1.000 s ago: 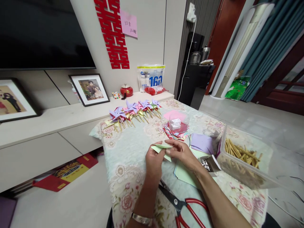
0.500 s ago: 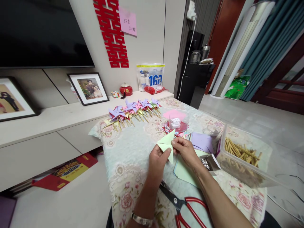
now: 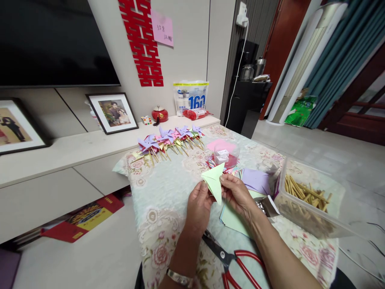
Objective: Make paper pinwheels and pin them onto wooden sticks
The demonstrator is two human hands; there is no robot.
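A light green sheet of paper [image 3: 214, 180], with slits and pointed corners, is held up between both hands over the table. My left hand [image 3: 200, 204] pinches its lower left side between thumb and fingers. On its right edge, my right hand [image 3: 236, 192] has thumb and fingertips closed. Under my right forearm lies a stack of green paper [image 3: 233, 220], beside a small box of metal pieces [image 3: 264, 205]. Red-handled scissors [image 3: 230, 259] rest on the tablecloth between my forearms.
Finished paper pinwheels [image 3: 167, 138] on sticks lie at the table's far left. A plastic bin of sticks [image 3: 306, 208] stands at the right, near purple paper [image 3: 255, 180]. A clear round container [image 3: 227, 155] sits beyond my hands. A cabinet [image 3: 75, 156] runs along the wall.
The green paper has turned a little and shifted slightly right. My left thumb has moved from the paper's middle to its left edge. The scissors have stayed put.
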